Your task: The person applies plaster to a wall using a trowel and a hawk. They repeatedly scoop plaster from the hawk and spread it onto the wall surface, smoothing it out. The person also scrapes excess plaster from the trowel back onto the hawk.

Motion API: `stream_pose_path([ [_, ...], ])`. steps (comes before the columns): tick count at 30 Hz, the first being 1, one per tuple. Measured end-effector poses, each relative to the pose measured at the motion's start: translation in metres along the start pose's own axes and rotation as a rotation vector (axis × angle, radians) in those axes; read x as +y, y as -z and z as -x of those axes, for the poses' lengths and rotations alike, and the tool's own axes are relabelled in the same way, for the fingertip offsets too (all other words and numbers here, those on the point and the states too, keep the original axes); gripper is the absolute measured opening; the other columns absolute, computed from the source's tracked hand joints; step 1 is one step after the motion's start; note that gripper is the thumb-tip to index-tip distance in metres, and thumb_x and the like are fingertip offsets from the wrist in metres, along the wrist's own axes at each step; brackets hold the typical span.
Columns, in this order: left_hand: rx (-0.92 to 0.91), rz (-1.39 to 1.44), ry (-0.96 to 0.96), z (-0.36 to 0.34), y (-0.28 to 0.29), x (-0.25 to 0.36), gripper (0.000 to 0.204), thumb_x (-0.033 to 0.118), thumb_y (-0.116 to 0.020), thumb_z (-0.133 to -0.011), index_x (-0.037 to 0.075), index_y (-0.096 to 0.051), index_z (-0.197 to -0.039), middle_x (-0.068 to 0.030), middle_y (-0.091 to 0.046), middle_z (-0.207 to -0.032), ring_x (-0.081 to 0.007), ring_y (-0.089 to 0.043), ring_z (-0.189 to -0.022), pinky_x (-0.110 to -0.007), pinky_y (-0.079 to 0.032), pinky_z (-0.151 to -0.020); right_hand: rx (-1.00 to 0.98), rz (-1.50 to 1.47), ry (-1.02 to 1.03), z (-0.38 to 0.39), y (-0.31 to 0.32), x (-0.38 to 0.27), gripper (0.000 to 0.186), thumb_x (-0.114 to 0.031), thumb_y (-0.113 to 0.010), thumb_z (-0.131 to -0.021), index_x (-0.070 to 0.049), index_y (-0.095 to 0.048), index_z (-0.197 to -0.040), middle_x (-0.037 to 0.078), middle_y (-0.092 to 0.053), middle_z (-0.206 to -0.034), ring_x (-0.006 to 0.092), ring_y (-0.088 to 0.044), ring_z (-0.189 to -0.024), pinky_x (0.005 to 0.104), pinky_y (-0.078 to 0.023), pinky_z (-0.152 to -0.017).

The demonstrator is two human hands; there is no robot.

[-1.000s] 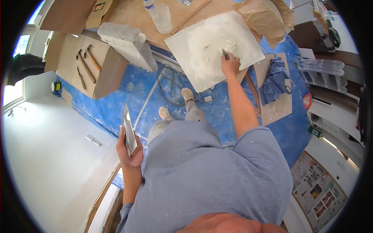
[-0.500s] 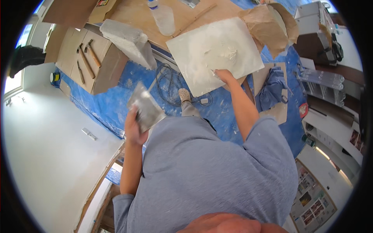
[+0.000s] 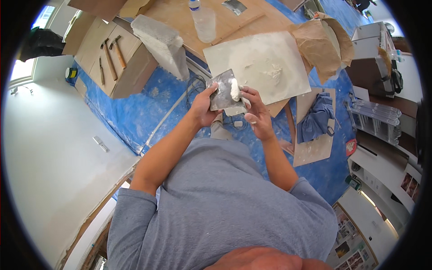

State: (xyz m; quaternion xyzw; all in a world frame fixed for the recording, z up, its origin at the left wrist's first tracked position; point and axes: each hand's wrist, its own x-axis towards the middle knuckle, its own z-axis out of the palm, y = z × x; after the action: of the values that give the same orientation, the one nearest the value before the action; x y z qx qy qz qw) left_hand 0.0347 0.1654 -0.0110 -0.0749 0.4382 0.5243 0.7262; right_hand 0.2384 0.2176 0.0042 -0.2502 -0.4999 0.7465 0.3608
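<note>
Head view: both hands now meet in front of the chest. A second ago the right hand (image 3: 257, 112) was out on the white mixing board (image 3: 265, 63) and the left hand (image 3: 203, 107) hung low by the hip with the metal plate; half a second ago the plate was coming up. Now the left hand is closed round the near-left edge of the metal plate (image 3: 222, 92), thumb on top, plate roughly flat and facing up. A lump of white filler (image 3: 234, 89) sits on the plate's right side. The right hand is closed on a second blade (image 3: 237, 109) that shows just under the plate's near edge, fingers curled, its tip right at the lump; exact contact I cannot tell. My read: filler has gone from board to plate and is being worked or scraped between the two tools. The board lies far and right of the hands, above the blue floor sheet (image 3: 135, 112). Bottle (image 3: 203, 20) far, grey block (image 3: 163, 42) far left, hammers (image 3: 112, 51) on the cabinet further left.
</note>
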Motion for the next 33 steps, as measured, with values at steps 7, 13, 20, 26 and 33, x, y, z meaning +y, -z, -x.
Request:
stream_pose_path([
  [7, -0.011, 0.0, 0.024, 0.02, 0.017, -0.007, 0.038, 0.035, -0.053, -0.104, 0.005, -0.058, -0.127, -0.0078, -0.071, -0.11, -0.019, -0.071, -0.092, -0.036, -0.055, -0.069, -0.086, 1.144, -0.201, 0.005, 0.154, 0.059, 0.049, -0.031, -0.077, -0.081, -0.022, -0.069, -0.128, 0.013, -0.057, -0.135, 0.0342, -0.054, -0.125, 0.046, -0.044, -0.106],
  [13, 0.123, 0.004, 0.036, 0.041, 0.019, -0.006, 0.037, 0.036, -0.055, -0.103, 0.008, -0.058, -0.125, -0.0066, -0.071, -0.112, -0.0203, -0.072, -0.093, -0.036, -0.056, -0.074, 0.268, 1.498, -0.285, -0.046, 0.229, 0.092, 0.047, -0.041, -0.073, -0.083, -0.026, -0.069, -0.128, 0.009, -0.057, -0.132, 0.03, -0.05, -0.13, 0.0571, -0.043, -0.103],
  [20, 0.196, 0.008, -0.03, 0.058, 0.032, -0.009, 0.037, 0.038, -0.053, -0.104, 0.009, -0.057, -0.126, -0.004, -0.073, -0.105, -0.0174, -0.072, -0.086, -0.036, -0.055, -0.064, -0.264, 1.552, -0.9, -0.058, 0.255, 0.123, 0.049, -0.046, -0.071, -0.082, -0.028, -0.07, -0.128, 0.008, -0.059, -0.132, 0.0304, -0.053, -0.128, 0.0623, -0.042, -0.102],
  [26, 0.164, 0.024, -0.076, 0.069, 0.041, -0.009, 0.039, 0.04, -0.054, -0.103, 0.009, -0.057, -0.126, -0.0041, -0.073, -0.104, -0.0166, -0.072, -0.086, -0.034, -0.054, -0.064, 0.193, 1.619, -0.471, -0.08, 0.225, 0.091, 0.044, -0.047, -0.07, -0.081, -0.021, -0.076, -0.115, 0.014, -0.068, -0.113, 0.0335, -0.064, -0.113, 0.0599, -0.046, -0.099],
  [33, 0.105, 0.003, -0.051, 0.068, 0.052, -0.021, 0.038, 0.042, -0.054, -0.102, 0.009, -0.059, -0.121, -0.0046, -0.073, -0.098, -0.0163, -0.07, -0.073, -0.032, -0.045, -0.052, -0.28, 1.609, -0.712, -0.057, 0.254, 0.137, 0.042, -0.045, -0.067, -0.084, -0.023, -0.074, -0.119, 0.017, -0.067, -0.114, 0.0395, -0.065, -0.105, 0.0443, -0.051, -0.097],
])
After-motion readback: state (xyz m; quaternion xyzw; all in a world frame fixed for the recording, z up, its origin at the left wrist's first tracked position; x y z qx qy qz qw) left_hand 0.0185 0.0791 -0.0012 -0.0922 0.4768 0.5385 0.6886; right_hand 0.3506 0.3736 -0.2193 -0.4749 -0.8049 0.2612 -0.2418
